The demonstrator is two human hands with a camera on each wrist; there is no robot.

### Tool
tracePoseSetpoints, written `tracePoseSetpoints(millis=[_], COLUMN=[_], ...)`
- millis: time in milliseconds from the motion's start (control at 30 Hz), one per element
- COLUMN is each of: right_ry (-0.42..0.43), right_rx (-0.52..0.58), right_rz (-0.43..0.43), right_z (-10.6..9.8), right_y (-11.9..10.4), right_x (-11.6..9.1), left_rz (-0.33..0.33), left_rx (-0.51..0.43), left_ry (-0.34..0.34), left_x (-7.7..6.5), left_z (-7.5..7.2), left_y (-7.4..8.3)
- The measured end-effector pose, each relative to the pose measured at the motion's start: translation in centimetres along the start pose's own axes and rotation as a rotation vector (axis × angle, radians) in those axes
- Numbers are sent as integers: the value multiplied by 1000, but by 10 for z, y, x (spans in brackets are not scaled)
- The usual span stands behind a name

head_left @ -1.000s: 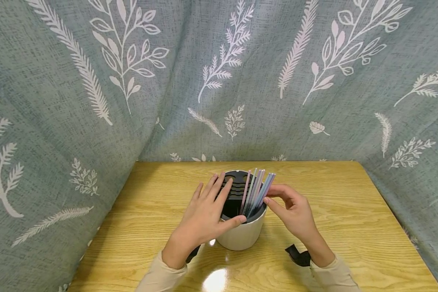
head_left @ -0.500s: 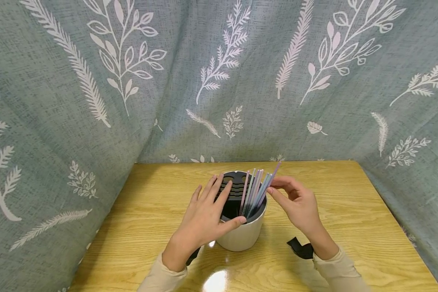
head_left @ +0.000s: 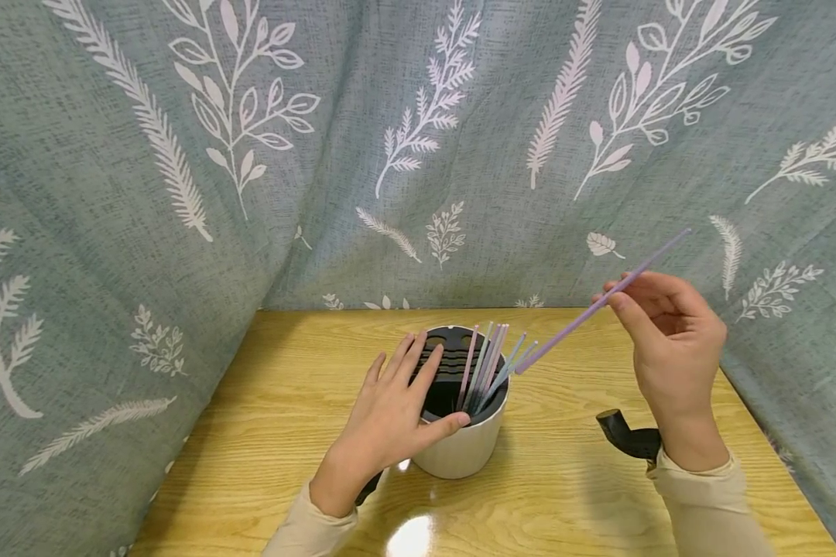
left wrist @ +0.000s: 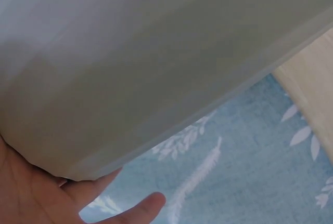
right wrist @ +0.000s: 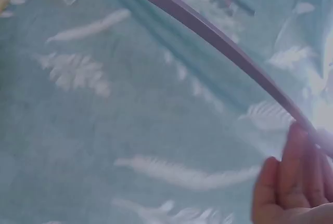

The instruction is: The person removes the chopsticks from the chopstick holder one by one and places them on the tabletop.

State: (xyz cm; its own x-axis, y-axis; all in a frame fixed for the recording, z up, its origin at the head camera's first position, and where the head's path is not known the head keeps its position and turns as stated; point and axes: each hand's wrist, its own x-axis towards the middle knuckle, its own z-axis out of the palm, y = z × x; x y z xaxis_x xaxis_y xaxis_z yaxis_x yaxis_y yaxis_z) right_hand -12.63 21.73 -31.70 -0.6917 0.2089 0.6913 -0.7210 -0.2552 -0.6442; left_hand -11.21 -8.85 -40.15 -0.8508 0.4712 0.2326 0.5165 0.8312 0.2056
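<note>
A white round container [head_left: 460, 455] with a black slotted insert [head_left: 453, 362] stands on the table. Several thin pastel sticks [head_left: 488, 363], straw-like in pink, blue and lilac, lean at the right side inside it. My left hand [head_left: 390, 425] rests over the container's left side, fingers spread and straight, thumb along the front rim. My right hand [head_left: 679, 340], up to the right, pinches a purple straw-like stick [head_left: 574, 329] between thumb and fingers. That stick slants, its lower end just right of the rim. In the right wrist view the purple stick [right wrist: 213, 33] runs to my fingertips.
The wooden table [head_left: 265, 387] is bordered at the back and sides by a hanging leaf-patterned cloth [head_left: 320, 155]. A black wrist device [head_left: 630, 439] sticks out by the right wrist. Light glares off the table near its front edge.
My right hand has drawn the purple stick up out of the container and moved right with it. A blue stick now leans further right. The left hand has stayed put.
</note>
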Motion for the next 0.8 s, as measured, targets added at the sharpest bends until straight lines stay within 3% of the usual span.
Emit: tracePoseSetpoints(millis=[67, 133, 300, 400, 533, 633, 800], right_ry=[1, -30, -195, -275, -301, -317, -346], right_rx=[-91, -261, -582, -634, -576, -584, -692], right_rz=[80, 188, 469, 617, 761, 821, 882], right_z=[-11, -24, -57, -71, -85, -91, -93], right_y=[4, 16, 66, 96, 130, 149, 169], right_x=[-2, -8, -35, -51, -65, -69, -71], left_rz=[-2, -2, -2, -3, -6, -7, -7], left_rx=[2, 4, 10, 14, 18, 20, 16], left_ry=[3, 7, 19, 18, 11, 9, 10], left_x=[-1, -2, -2, -2, -1, -1, 0], left_z=[0, 0, 1, 1, 1, 1, 2], left_y=[-1, -1, -1, -1, 0, 0, 0])
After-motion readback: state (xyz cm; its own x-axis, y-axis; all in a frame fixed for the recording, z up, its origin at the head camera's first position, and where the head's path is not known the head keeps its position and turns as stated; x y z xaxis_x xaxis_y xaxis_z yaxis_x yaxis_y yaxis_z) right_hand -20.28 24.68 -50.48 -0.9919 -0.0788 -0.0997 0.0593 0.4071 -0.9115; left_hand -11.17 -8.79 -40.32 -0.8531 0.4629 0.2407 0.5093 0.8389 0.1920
